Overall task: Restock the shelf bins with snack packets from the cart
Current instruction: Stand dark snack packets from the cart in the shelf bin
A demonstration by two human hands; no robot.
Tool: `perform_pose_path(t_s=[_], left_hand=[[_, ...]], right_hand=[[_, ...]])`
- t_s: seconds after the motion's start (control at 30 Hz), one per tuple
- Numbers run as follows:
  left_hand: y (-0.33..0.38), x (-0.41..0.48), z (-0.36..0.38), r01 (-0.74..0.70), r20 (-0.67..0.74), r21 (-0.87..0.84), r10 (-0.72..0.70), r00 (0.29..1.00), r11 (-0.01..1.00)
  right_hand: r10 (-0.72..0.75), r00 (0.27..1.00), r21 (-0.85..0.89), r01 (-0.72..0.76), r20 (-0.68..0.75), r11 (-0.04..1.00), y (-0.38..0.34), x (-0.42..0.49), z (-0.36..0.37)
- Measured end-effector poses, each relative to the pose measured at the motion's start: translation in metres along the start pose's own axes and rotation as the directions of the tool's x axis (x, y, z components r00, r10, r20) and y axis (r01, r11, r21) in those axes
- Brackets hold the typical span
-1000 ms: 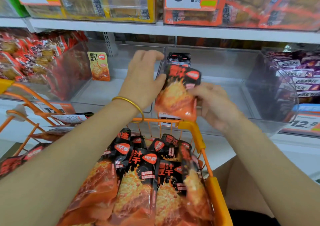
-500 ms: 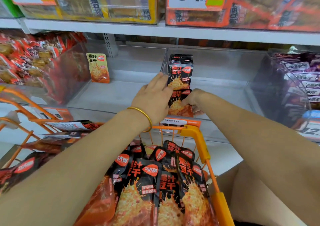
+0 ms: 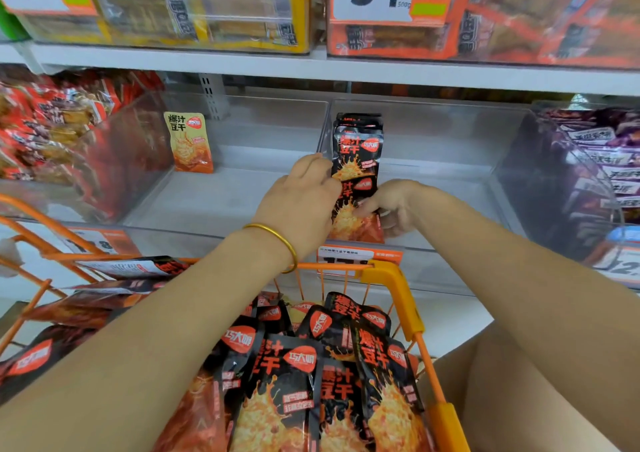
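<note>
Nearest, the orange wire cart (image 3: 391, 273) is heaped with black-and-orange snack packets (image 3: 298, 382), so most of the stock is not yet shelved. Both forearms reach over its rim toward the shelf. The left hand (image 3: 298, 205), with a gold bangle (image 3: 277, 240) at the wrist, has its fingers bent and held close together against the left edge of the front packet (image 3: 356, 216). Their tips are hidden, so I cannot tell whether they pinch it or only steady it. The right hand (image 3: 394, 205) pinches that packet's lower right edge, thumb on the printed face and the other fingers curled behind.

The front packet stands tilted just inside the front wall of the clear bin (image 3: 443, 192), above a price tag (image 3: 360, 254). It leans on a short row of matching packets (image 3: 358, 146) lined up along the bin's left wall. The rest of this bin's floor is bare. The neighbouring bin (image 3: 225, 202) to the left holds a single yellow packet (image 3: 188, 143) standing at the back.

The step in hand looks like seating one more packet at the front of the row. Next would be to square it upright against the others, let go without toppling them, and return to the cart for more.
</note>
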State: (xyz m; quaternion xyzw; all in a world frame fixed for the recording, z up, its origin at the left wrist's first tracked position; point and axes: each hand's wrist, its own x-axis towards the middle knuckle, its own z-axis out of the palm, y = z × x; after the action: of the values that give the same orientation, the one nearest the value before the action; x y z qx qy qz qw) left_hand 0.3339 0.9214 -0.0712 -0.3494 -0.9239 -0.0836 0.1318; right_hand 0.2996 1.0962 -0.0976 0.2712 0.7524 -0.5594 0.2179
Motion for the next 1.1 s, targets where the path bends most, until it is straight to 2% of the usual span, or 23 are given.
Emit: perform_pose_path(t_s=[0.1, 0.17, 0.2, 0.27, 0.37, 0.47, 0.57, 0.73, 0.93, 1.1], left_hand=[[-0.001, -0.001, 0.002, -0.036, -0.091, 0.006, 0.036, 0.995, 0.999], [0.000, -0.001, 0.001, -0.035, -0.110, 0.020, 0.037, 0.993, 0.999], [0.001, -0.001, 0.001, -0.024, -0.087, 0.012, 0.025, 0.996, 1.000], [0.002, 0.000, 0.000, -0.003, -0.064, 0.012, 0.004, 0.998, 1.000], [0.000, -0.001, 0.001, -0.027, -0.098, 0.039, 0.030, 0.995, 0.999], [-0.004, -0.002, 0.005, -0.042, -0.124, 0.020, 0.044, 0.991, 0.999], [-0.002, -0.003, 0.003, -0.031, -0.108, 0.001, 0.031, 0.994, 1.000], [-0.002, -0.003, 0.005, -0.024, -0.103, 0.005, 0.025, 0.994, 1.000], [-0.002, -0.003, 0.005, -0.009, -0.101, -0.005, 0.008, 0.995, 1.000], [-0.002, -0.003, 0.005, -0.012, -0.093, -0.003, 0.012, 0.996, 1.000]], right_hand=[[-0.276, 0.952, 0.091, 0.289, -0.136, 0.953, -0.010, 0.000, -0.006], [-0.421, 0.853, 0.089, 0.466, -0.307, 0.880, -0.013, 0.005, -0.008], [-0.464, 0.804, 0.025, 0.509, -0.372, 0.861, -0.013, 0.009, -0.009], [-0.532, 0.739, -0.180, 0.506, -0.414, 0.843, -0.011, 0.021, -0.007], [-0.580, 0.699, -0.448, 0.396, -0.419, 0.801, -0.006, 0.037, -0.004], [-0.495, 0.745, -0.496, 0.254, -0.447, 0.831, -0.005, 0.042, -0.005], [-0.427, 0.803, -0.358, 0.287, -0.416, 0.889, -0.005, 0.045, -0.002], [-0.406, 0.795, -0.249, 0.326, -0.450, 0.912, -0.010, 0.046, 0.006], [-0.275, 0.851, -0.170, 0.220, -0.447, 0.960, -0.008, 0.052, 0.008], [-0.223, 0.876, -0.166, 0.167, -0.427, 0.972, -0.007, 0.052, 0.008]])
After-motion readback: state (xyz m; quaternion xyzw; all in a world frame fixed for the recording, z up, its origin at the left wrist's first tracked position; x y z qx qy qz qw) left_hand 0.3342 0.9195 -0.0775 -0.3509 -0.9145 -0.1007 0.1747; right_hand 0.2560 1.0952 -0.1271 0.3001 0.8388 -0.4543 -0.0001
